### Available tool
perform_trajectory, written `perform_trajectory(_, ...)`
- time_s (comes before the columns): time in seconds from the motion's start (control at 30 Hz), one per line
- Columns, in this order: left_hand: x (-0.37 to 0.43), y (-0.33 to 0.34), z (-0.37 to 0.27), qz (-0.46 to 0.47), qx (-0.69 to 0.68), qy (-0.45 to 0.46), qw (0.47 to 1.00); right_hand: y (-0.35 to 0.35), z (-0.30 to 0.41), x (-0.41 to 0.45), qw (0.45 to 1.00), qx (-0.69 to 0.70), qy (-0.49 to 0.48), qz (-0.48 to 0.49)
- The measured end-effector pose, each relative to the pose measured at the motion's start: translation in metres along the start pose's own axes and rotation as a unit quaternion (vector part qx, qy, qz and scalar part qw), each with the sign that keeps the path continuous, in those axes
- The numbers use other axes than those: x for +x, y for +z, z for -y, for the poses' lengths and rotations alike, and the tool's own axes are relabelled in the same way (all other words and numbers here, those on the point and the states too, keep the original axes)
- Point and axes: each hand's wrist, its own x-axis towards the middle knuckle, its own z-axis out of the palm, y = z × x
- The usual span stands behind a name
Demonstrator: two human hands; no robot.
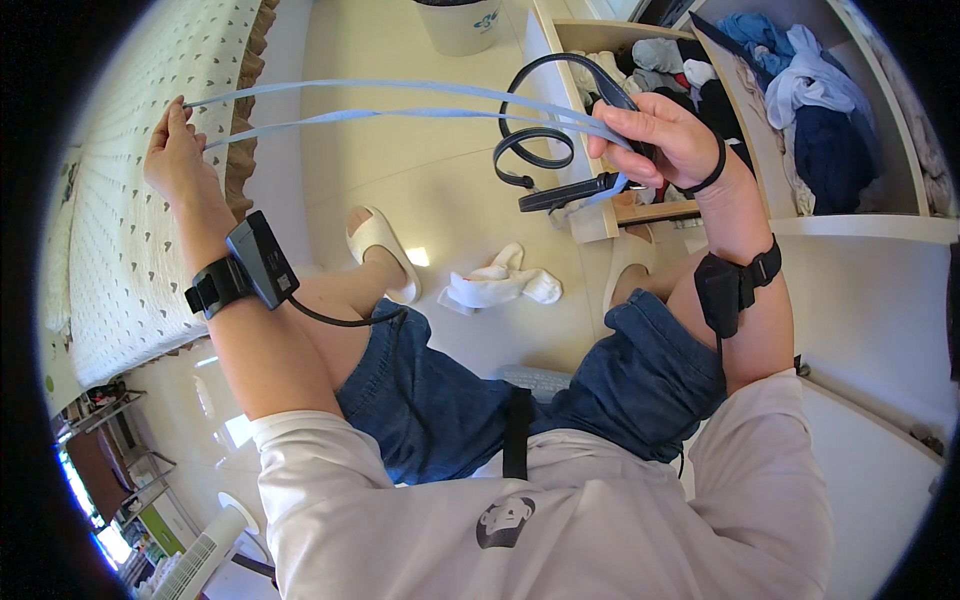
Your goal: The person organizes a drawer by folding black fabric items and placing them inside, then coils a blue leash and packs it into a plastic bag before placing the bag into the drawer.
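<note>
A light blue fabric strap [390,112] stretches in two strands between my hands. My left hand [180,146] pinches its far-left end, above the edge of the bed. On the other side, my right hand [664,142] grips the strap's right end together with a black leather belt [531,150]. The belt curls in loops to the left of that hand, and its dark end piece hangs below the fingers. Part of the belt is hidden behind my right palm. My right hand is above an open drawer [607,217] of socks and other small clothes.
A second open drawer [892,157] at right holds folded clothes [821,112]. White cloth [502,285] lies on the tiled floor between my slippered feet. A patterned bed cover [150,225] borders the left, a bin [459,28] stands ahead, and a white fan [202,555] is at lower left.
</note>
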Motion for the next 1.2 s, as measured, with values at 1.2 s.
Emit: perform_trajectory(1.2, -0.158, 0.115, -0.043, 0.508, 0.073, 0.122, 0.849, 0.016, -0.012, 0.028, 0.995, -0.009, -0.103, -0.016)
